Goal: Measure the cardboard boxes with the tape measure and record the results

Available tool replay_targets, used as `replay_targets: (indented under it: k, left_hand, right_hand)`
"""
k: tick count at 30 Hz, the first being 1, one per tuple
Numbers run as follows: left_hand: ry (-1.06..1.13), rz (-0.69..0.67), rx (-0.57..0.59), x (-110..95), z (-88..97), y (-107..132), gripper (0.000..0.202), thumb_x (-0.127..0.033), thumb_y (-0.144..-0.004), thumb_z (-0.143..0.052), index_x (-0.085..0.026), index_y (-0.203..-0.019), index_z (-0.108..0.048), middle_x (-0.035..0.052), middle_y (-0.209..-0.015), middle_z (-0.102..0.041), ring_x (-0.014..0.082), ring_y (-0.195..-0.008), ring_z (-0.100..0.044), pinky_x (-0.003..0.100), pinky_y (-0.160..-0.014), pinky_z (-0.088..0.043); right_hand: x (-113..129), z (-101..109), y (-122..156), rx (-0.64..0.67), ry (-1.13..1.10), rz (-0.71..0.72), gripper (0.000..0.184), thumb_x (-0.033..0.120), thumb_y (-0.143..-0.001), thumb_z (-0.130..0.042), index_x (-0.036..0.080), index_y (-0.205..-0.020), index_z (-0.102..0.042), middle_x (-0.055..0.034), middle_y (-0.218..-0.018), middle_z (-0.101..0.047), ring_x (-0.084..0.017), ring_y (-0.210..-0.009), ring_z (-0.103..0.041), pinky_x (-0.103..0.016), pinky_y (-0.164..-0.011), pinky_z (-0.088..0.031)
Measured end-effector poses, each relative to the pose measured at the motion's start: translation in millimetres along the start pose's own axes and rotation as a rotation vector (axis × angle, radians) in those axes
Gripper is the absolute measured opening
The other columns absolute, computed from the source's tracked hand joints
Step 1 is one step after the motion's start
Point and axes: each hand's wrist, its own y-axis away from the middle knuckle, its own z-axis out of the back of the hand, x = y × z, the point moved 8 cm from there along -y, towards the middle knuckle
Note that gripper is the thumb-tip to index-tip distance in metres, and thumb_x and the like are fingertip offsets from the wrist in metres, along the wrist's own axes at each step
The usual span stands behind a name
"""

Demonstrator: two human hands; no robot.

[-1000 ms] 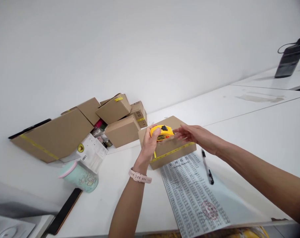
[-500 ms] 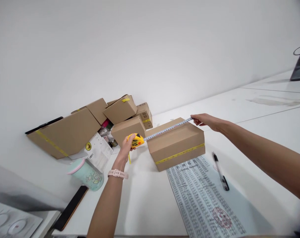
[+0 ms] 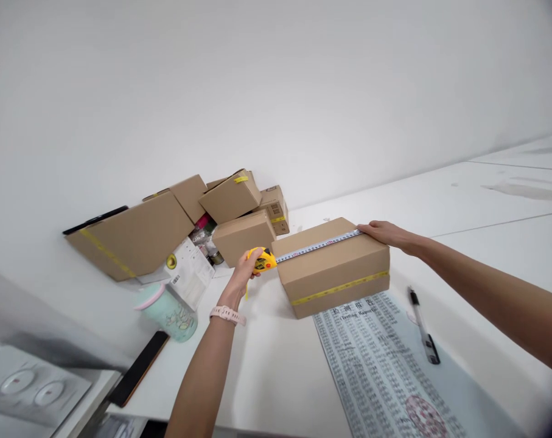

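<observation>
My left hand (image 3: pixel 243 275), with a pink band on its wrist, is closed around a yellow tape measure (image 3: pixel 263 260) at the left end of a cardboard box (image 3: pixel 335 277). The tape's white blade (image 3: pixel 319 245) is pulled out and lies along the top of the box. At the far right edge of that top, my right hand (image 3: pixel 386 233) pinches the blade's free end, which its fingers hide. A yellow strip with markings (image 3: pixel 342 288) runs along the box's near side. The box rests partly over a printed sheet (image 3: pixel 371 359).
A black-capped pen (image 3: pixel 423 325) lies on the sheet's right side. More cardboard boxes (image 3: pixel 134 237) are piled against the wall at left. Before them stand a mint tumbler (image 3: pixel 173 313) and a white carton (image 3: pixel 188 274). A dark flat bar (image 3: pixel 139 368) lies at the left table edge.
The blade now lies flatter on the box top, and its right end has come down with my right hand to the box edge. The whole view has shifted slightly.
</observation>
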Motion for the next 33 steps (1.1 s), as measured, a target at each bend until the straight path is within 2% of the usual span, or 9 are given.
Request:
replay_targets:
  k: [8, 13, 20, 24, 27, 29, 30, 32, 33]
  left_hand:
    - [-0.022, 0.017, 0.011, -6.0, -0.7, 11.3, 0.050, -0.061, -0.075, -0.063, -0.017, -0.097, -0.071, 0.0063, -0.082, -0.069, 0.0079, -0.049, -0.049, 0.021, -0.045, -0.030]
    - [-0.039, 0.006, 0.014, -9.4, 0.8, 19.5, 0.049, -0.062, -0.077, -0.063, -0.017, -0.096, -0.073, 0.0061, -0.082, -0.069, 0.0078, -0.049, -0.049, 0.020, -0.045, -0.031]
    - [-0.029, 0.022, 0.026, 0.2, -1.0, 16.6, 0.051, -0.063, -0.078, -0.062, -0.017, -0.096, -0.072, 0.0052, -0.081, -0.068, 0.0081, -0.048, -0.050, 0.021, -0.045, -0.030]
    - [0.003, 0.021, 0.059, -8.5, 0.3, 20.8, 0.050, -0.060, -0.079, -0.063, -0.016, -0.098, -0.071, 0.0062, -0.084, -0.069, 0.0085, -0.050, -0.052, 0.021, -0.046, -0.032]
    - [0.032, 0.017, 0.162, -22.5, -0.4, 45.3, 0.045, -0.054, -0.075, -0.072, -0.015, -0.096, -0.068, 0.0080, -0.088, -0.070, 0.0113, -0.060, -0.059, 0.020, -0.050, -0.038]
    - [0.068, 0.042, 0.298, -25.0, -11.6, 76.5, 0.047, -0.050, -0.073, -0.076, -0.016, -0.104, -0.066, 0.0101, -0.093, -0.071, 0.0160, -0.067, -0.065, 0.022, -0.052, -0.043]
    - [0.100, 0.070, 0.390, -22.7, -22.8, 96.3, 0.052, -0.049, -0.073, -0.076, -0.017, -0.112, -0.063, 0.0110, -0.096, -0.071, 0.0183, -0.068, -0.067, 0.023, -0.050, -0.044]
    - [0.296, 0.184, 0.661, -13.2, -60.4, 145.0, 0.070, -0.042, -0.071, -0.079, -0.024, -0.132, -0.050, 0.0112, -0.108, -0.069, 0.0203, -0.072, -0.069, 0.024, -0.050, -0.049]
    - [0.410, 0.246, 0.764, -8.6, -80.7, 169.0, 0.076, -0.037, -0.064, -0.085, -0.025, -0.130, -0.051, 0.0097, -0.105, -0.068, 0.0202, -0.070, -0.070, 0.024, -0.050, -0.052]
  right_hand:
    - [-7.5, -4.2, -6.9, 0.012, 0.004, 0.008, 0.045, 0.063, -0.082, -0.053, 0.020, -0.085, -0.064, -0.0154, -0.102, -0.071, -0.030, -0.088, -0.065, -0.040, -0.074, -0.047]
    - [-4.3, -3.7, -6.2, 0.004, 0.019, 0.002, 0.041, 0.059, -0.085, -0.054, 0.019, -0.083, -0.063, -0.0167, -0.099, -0.071, -0.030, -0.086, -0.064, -0.040, -0.074, -0.045]
    - [0.9, -4.6, 0.2, 0.008, 0.053, 0.017, 0.040, 0.056, -0.089, -0.051, 0.018, -0.081, -0.061, -0.0150, -0.095, -0.070, -0.028, -0.085, -0.062, -0.038, -0.073, -0.043]
    - [11.0, -0.9, 3.4, -0.005, 0.090, 0.048, 0.034, 0.048, -0.091, -0.051, 0.019, -0.075, -0.058, -0.0131, -0.089, -0.068, -0.026, -0.083, -0.059, -0.038, -0.072, -0.040]
    - [26.9, 16.6, 5.8, -0.061, 0.088, 0.084, 0.032, 0.044, -0.094, -0.049, 0.019, -0.076, -0.057, -0.0125, -0.092, -0.067, -0.024, -0.086, -0.057, -0.037, -0.074, -0.040]
    - [42.8, 31.0, 10.3, -0.086, 0.017, 0.132, 0.032, 0.045, -0.095, -0.048, 0.019, -0.081, -0.058, -0.0119, -0.099, -0.066, -0.023, -0.090, -0.057, -0.035, -0.076, -0.042]
    - [52.3, 35.9, 13.6, -0.077, -0.028, 0.169, 0.032, 0.047, -0.095, -0.048, 0.020, -0.083, -0.059, -0.0112, -0.102, -0.066, -0.022, -0.092, -0.057, -0.034, -0.078, -0.042]
    - [73.2, 36.3, 21.2, -0.003, -0.083, 0.261, 0.031, 0.049, -0.092, -0.053, 0.021, -0.083, -0.061, -0.0090, -0.104, -0.066, -0.021, -0.095, -0.057, -0.033, -0.083, -0.042]
    - [83.3, 31.0, 25.0, 0.057, -0.079, 0.305, 0.031, 0.051, -0.090, -0.056, 0.021, -0.081, -0.062, -0.0076, -0.101, -0.067, -0.021, -0.094, -0.056, -0.034, -0.084, -0.042]
